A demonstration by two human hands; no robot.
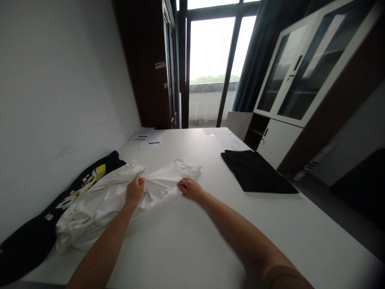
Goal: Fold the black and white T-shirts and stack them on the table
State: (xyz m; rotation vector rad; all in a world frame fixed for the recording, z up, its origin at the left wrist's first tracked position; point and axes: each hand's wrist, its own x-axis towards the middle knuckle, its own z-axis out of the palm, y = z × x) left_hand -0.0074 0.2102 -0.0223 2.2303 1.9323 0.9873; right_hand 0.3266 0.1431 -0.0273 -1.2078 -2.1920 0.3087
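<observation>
A crumpled white garment [105,200] lies across the left and middle of the white table [192,249]; its exact kind I cannot make out. My left hand [135,189] is closed on the cloth near its middle, with folds pulled toward the fingers. Farther right, my right hand [189,187] has its fingers curled and closed on the near edge of the same cloth. Between the two hands the fabric is drawn fairly taut. Part of the garment is hidden behind my left forearm.
A black garment with yellow and white print [81,186] lies along the wall, partly under the white one. On the right sits a folded black cloth [261,172]. Papers [150,138] rest at the far left, and more sheets [228,140] at the far right. Cabinets stand beyond.
</observation>
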